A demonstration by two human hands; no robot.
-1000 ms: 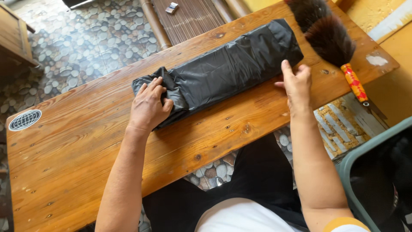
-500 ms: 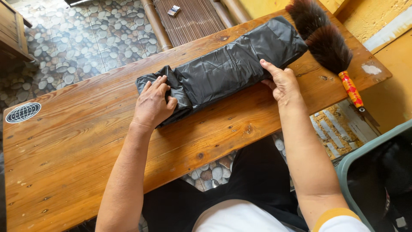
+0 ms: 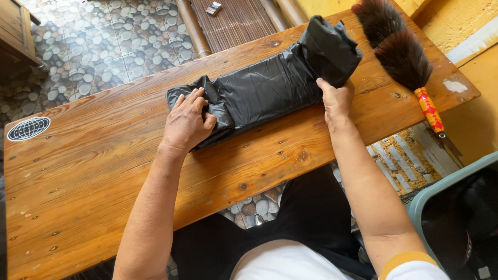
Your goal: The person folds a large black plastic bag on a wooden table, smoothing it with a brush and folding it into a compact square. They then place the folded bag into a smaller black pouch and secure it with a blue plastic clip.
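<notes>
A folded black plastic bag lies lengthwise on the wooden table. My left hand presses flat on its left end, fingers spread over the crumpled plastic. At the bag's right end my right hand grips the plastic, and that end is lifted and folded back over the strip.
A feather duster with dark plumes and a red-orange handle lies at the table's right end. A round sticker marks the left edge. A teal bin stands at the lower right. Pebble floor and a slatted bench lie beyond.
My right hand has moved onto the bag's right end, taken hold of it and lifted it back toward the left. My left hand has stayed on the left end.
</notes>
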